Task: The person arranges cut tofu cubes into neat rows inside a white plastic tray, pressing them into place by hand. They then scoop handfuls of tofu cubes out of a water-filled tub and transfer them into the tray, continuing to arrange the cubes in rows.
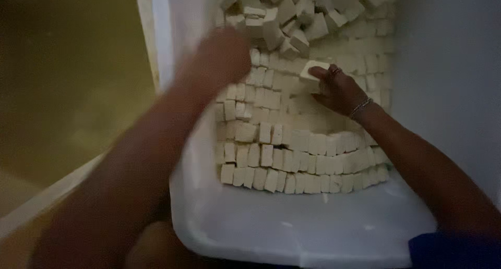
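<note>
I see one pale block [314, 70] pinched in the fingers [327, 76] of my right hand [339, 91], closed around it from the 4 o'clock side. The block sits just above the packed rows of blocks [292, 144], a little right of the tub's middle, and appears to touch the row beneath it. A ring and a thin wrist chain show on that hand.

The rows run side to side in neat bands across the tub [292, 227], blocks standing tight against one another. At 12 o'clock from the held block lies a loose heap of blocks [297, 18], tumbled at odd angles against the far end.

My left hand [224, 57] is at 9 o'clock from the block, near the tub's left wall, blurred; I cannot tell how far its fingers are spread or whether they hold anything. The tub's bare pale floor shows at 6 o'clock, nearest me. A dim yellowish surface [68, 91] lies outside the tub to the left.
</note>
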